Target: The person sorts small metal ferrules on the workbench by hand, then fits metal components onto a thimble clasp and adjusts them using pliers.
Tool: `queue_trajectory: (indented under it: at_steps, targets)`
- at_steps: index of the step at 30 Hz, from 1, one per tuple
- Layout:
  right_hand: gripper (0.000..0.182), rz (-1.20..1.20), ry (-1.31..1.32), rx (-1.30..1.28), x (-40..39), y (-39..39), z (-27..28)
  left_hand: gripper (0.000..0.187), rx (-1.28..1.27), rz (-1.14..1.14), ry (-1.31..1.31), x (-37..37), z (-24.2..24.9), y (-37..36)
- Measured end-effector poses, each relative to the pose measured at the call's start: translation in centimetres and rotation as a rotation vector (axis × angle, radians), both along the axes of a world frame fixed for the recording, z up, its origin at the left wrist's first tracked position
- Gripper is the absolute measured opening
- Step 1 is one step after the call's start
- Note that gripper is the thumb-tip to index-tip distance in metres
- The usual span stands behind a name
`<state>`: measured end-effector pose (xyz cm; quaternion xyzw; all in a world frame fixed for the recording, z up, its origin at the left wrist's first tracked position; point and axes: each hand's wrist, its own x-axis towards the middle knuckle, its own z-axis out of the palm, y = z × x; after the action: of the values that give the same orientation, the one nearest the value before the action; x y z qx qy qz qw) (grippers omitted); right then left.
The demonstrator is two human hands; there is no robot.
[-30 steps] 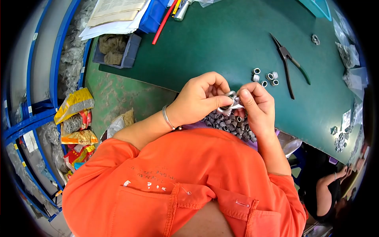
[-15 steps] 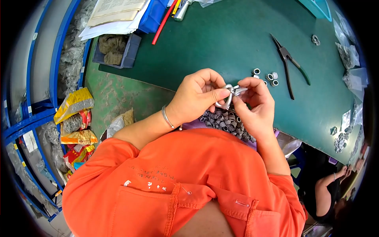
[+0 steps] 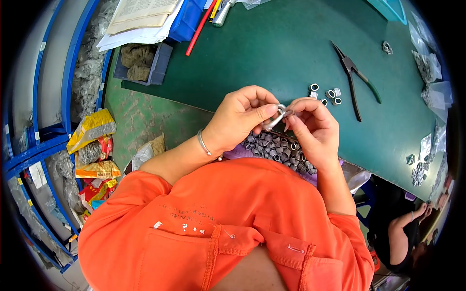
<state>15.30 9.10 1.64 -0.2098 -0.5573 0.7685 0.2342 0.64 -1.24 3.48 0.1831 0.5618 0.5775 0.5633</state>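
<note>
Between the thumb and fingers of my left hand (image 3: 235, 116) is a silver looped metal piece (image 3: 273, 123), curved like a hook or carabiner. My right hand (image 3: 318, 126) pinches its right end, where a small pointed metal part shows at the fingertips; the fingers hide how the parts join. Just below both hands lies a heap of small dark grey metal rings (image 3: 279, 150) on purple material (image 3: 242, 153). Beyond my right fingers, several shinier metal rings (image 3: 336, 101) rest on the green table (image 3: 218, 68).
Long-nosed pliers (image 3: 350, 65) lie open at the right. A small ring-shaped metal part (image 3: 387, 47) sits farther back. At the back left are a grey bin (image 3: 158, 63) with cloth, papers (image 3: 141, 29) and a red stick (image 3: 199, 31). Another person's arm (image 3: 400, 233) shows lower right.
The looped piece has turned in my fingers, so its opening looks narrower. My right fingers have closed in over the pointed part, which now shows less.
</note>
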Motion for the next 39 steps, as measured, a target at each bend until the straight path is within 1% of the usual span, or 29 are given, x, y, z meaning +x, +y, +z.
queue_trajectory:
  at_steps: [1, 3, 4, 6, 7, 9, 10, 12, 13, 15, 16, 17, 19, 20, 23, 25, 27, 29, 30, 31, 32, 33, 34, 35, 36, 37, 39]
  targets:
    - [0.015, -0.001, 0.001, 0.001, 0.0, 0.1, 0.0, 0.008, 0.001, -0.001, 0.001, 0.0, 0.0, 0.0]
    - [0.016, -0.011, -0.053, 0.446, 0.1, 0.5, -0.2, 0.009, -0.006, 0.002, 0.001, 0.2, 0.0, -0.1]
    - [0.016, -0.011, -0.053, 0.445, 0.0, 0.6, 0.0, 0.009, -0.007, 0.002, 0.001, 0.3, -0.1, -0.2]
    - [0.017, -0.073, -0.037, 0.847, -0.3, 0.8, 0.6, 0.009, -0.005, 0.012, 0.033, 0.5, -0.3, -0.3]
    - [0.017, -0.074, -0.038, 0.847, -0.2, 0.8, 0.5, 0.009, -0.005, 0.011, 0.032, 0.6, -0.3, -0.3]
    - [0.020, -0.083, -0.172, 0.850, 0.2, 0.7, 0.2, 0.008, 0.055, 0.051, 0.117, 0.7, -0.4, -0.3]
    - [0.020, -0.083, -0.172, 0.850, 0.1, 0.5, 0.0, 0.008, 0.055, 0.051, 0.117, 0.8, -0.3, -0.2]
    - [0.022, -0.104, -0.070, 0.182, -0.1, 0.2, -0.4, 0.008, 0.140, 0.140, 0.183, 0.8, -0.2, -0.1]
    - [0.022, -0.100, -0.069, 0.182, -0.1, 0.1, 0.0, 0.008, 0.140, 0.143, 0.184, 0.7, -0.2, -0.1]
    - [0.025, 0.053, 0.126, -0.169, -0.2, -0.1, 1.2, 0.006, 0.199, 0.121, 0.237, 0.6, -0.3, -0.1]
    - [0.019, -0.006, 0.070, -0.045, -0.5, -0.5, 1.1, 0.006, 0.199, 0.118, 0.234, 0.7, -0.1, -0.2]
    - [0.019, -0.010, 0.068, -0.043, -0.1, -0.4, 0.6, 0.006, 0.201, 0.095, 0.193, 0.7, 0.0, -0.2]
    - [0.013, 0.097, 0.015, -0.137, 0.8, 0.2, -0.6, 0.005, 0.204, 0.079, 0.155, 0.7, 0.0, -0.3]
    - [0.009, 0.035, -0.002, -0.146, 0.4, -0.1, 0.4, 0.005, 0.196, 0.068, 0.130, 0.6, 0.0, -0.4]
    - [0.009, 0.047, 0.012, -0.188, 0.5, 0.2, 0.0, 0.008, 0.202, 0.051, 0.090, 0.6, 0.2, -0.3]
    - [0.008, 0.013, 0.023, -0.154, 0.5, 0.0, 0.1, 0.010, 0.213, 0.048, 0.073, 0.7, 0.2, -0.3]
    - [0.007, -0.016, 0.037, -0.121, 0.4, -0.2, 0.2, 0.011, 0.256, -0.032, 0.343, 0.4, 0.1, -0.3]
    - [0.007, -0.069, 0.002, 0.029, 0.3, -0.3, 0.2, 0.011, 0.244, -0.026, 0.376, 0.3, -0.2, -0.3]
    - [0.007, -0.070, 0.001, 0.030, 0.2, -0.2, 0.0, 0.012, 0.232, -0.020, 0.407, 0.3, -0.2, -0.3]
    - [0.009, -0.064, 0.006, 0.192, 0.0, 0.1, -0.2, 0.012, 0.233, -0.021, 0.407, 0.3, -0.2, -0.3]
    - [0.011, -0.057, 0.010, 0.354, 0.0, 0.3, -0.3, 0.012, 0.190, 0.006, 0.347, 0.3, 0.0, -0.2]
    - [0.011, -0.057, 0.011, 0.354, 0.0, 0.3, -0.2, 0.012, 0.146, 0.033, 0.286, 0.3, 0.1, -0.2]
    - [0.012, -0.077, -0.039, 0.488, 0.0, 0.3, 0.1, 0.012, 0.146, 0.033, 0.287, 0.3, 0.1, -0.2]
    - [0.014, -0.098, -0.090, 0.622, 0.0, 0.4, 0.3, 0.012, 0.141, 0.043, 0.225, 0.2, 0.1, -0.3]
    - [0.014, -0.097, -0.090, 0.621, 0.0, 0.4, 0.4, 0.013, 0.136, 0.052, 0.162, 0.2, 0.1, -0.3]
    - [0.014, -0.114, -0.046, 0.665, -0.1, 0.3, 0.6, 0.013, 0.136, 0.052, 0.162, 0.1, 0.0, -0.3]
    - [0.015, -0.129, -0.003, 0.709, -0.2, 0.4, 0.6, 0.012, 0.179, -0.037, 0.485, 0.0, -0.4, -0.3]
